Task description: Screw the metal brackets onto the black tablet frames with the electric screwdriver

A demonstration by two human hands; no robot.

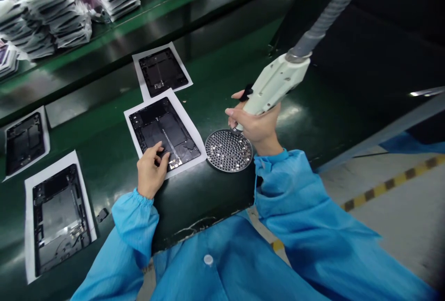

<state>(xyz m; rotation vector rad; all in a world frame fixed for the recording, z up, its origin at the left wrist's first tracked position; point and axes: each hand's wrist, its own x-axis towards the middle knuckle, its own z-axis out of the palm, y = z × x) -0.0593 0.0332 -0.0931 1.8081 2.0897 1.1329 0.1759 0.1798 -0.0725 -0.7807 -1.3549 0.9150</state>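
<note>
My right hand [259, 124] is wrapped round a pale green electric screwdriver [278, 80], tilted with its metal tip low and a ribbed grey hose at its upper end. Just below the tip lies a round perforated screw tray [227, 152] with small shiny screws scattered on it. My left hand [152, 169] rests at the lower edge of a black tablet housing [156, 129], which lies on a white sheet. Its fingers are loosely bent, thumb and forefinger apart, with nothing visible between them. A small circuit board [174, 163] sits in the housing beside my left thumb.
More tablet housings on white sheets lie behind [163, 69] and to the left [60, 213] on the green bench [208, 199]. A small black piece [103, 214] lies left of my sleeve. Stacks of wrapped parts [59, 9] stand on a raised shelf at the back.
</note>
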